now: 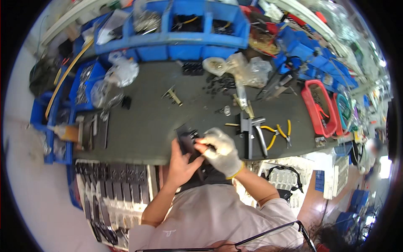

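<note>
A flat black rectangular part (184,139) stands tilted at the table's front edge. My bare left hand (179,164) grips it from below and from the left, thumb on the near side. My right hand (221,153) wears a pale work glove with bare fingertips. Its thumb and fingers are pinched together against the part's right side. Whatever lies between those fingertips is too small and blurred to make out. To the right of this hand lie a hammer (259,133) with a metal handle and yellow-handled pliers (271,136).
Blue bins (184,51) line the far edge. Small black pieces (222,84) are scattered near plastic bags (256,71). A red basket (310,105) stands at the right. Black parts fill a white tray (145,189) at lower left; another white tray (303,164) is at lower right.
</note>
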Tool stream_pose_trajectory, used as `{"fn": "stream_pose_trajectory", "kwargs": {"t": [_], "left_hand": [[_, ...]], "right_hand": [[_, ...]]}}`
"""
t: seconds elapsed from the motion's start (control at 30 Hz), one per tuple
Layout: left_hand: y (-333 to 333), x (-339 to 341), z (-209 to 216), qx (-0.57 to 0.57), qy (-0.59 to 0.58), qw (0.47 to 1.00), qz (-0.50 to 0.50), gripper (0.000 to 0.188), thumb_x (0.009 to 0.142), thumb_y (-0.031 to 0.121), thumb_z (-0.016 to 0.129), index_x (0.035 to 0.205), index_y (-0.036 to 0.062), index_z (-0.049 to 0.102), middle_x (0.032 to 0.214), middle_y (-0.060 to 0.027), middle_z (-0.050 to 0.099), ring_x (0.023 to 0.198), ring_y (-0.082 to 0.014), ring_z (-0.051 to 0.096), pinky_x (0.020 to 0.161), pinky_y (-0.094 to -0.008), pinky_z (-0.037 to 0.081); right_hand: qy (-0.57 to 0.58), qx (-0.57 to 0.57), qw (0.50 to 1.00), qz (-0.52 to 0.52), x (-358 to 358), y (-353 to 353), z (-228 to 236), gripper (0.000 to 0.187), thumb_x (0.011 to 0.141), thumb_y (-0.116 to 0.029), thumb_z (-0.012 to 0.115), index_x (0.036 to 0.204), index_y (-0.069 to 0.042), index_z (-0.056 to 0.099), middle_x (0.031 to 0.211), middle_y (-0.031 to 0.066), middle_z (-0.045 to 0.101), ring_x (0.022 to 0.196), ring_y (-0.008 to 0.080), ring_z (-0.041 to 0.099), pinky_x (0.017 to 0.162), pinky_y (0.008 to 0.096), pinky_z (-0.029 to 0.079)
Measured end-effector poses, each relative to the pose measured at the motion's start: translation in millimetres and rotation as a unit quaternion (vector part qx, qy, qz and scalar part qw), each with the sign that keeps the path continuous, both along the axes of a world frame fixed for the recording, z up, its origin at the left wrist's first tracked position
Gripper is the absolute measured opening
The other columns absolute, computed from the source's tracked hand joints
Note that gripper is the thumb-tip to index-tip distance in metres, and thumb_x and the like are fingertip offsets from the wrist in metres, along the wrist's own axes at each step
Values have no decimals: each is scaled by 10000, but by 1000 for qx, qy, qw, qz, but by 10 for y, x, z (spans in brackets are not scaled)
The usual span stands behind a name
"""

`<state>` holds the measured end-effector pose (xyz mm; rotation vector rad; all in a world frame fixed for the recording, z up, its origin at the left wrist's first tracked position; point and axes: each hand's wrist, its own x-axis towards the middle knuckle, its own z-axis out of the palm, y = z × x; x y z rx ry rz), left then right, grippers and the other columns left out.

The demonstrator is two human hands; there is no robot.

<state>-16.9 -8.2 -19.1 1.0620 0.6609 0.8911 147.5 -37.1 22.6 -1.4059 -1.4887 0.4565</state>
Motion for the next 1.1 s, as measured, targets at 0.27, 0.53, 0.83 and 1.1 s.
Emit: {"fn": "stream_pose_trajectory", "kwargs": {"t": [0.27,0.53,0.83,1.1], "left_hand": [[95,-297,141,-169,-96,979,60,596,889,87,476,1445,-92,359,1373,-305,517,1259,-460,563,1131,-484,452],[-22,-472,158,-205,-18,978,41,507,1032,310,450,1430,-2,419,1213,-278,624,562,-235,633,448,-307,513],[25,-524,206,-163,113,980,0,238,906,36,684,1063,-14,511,666,-109,618,445,-170,577,395,-278,451],[42,-434,313,-121,101,987,31,247,915,37,675,1106,-1,524,672,-99,615,457,-148,574,411,-271,460]], "right_hand": [[-141,34,985,-98,757,224,30,150,897,-174,717,990,-61,681,968,144,661,837,307,678,705,384,534],[-406,-333,811,-258,1830,1282,-631,266,876,-250,689,1015,-29,741,1037,201,730,962,365,714,869,444,568],[-201,-407,854,-255,2183,1077,-557,475,808,-384,799,1055,18,737,1101,263,704,1072,402,679,928,458,541],[-172,-308,894,-275,2125,860,-593,338,891,-328,680,1023,-19,715,1063,243,702,1048,405,663,913,466,517]]}}
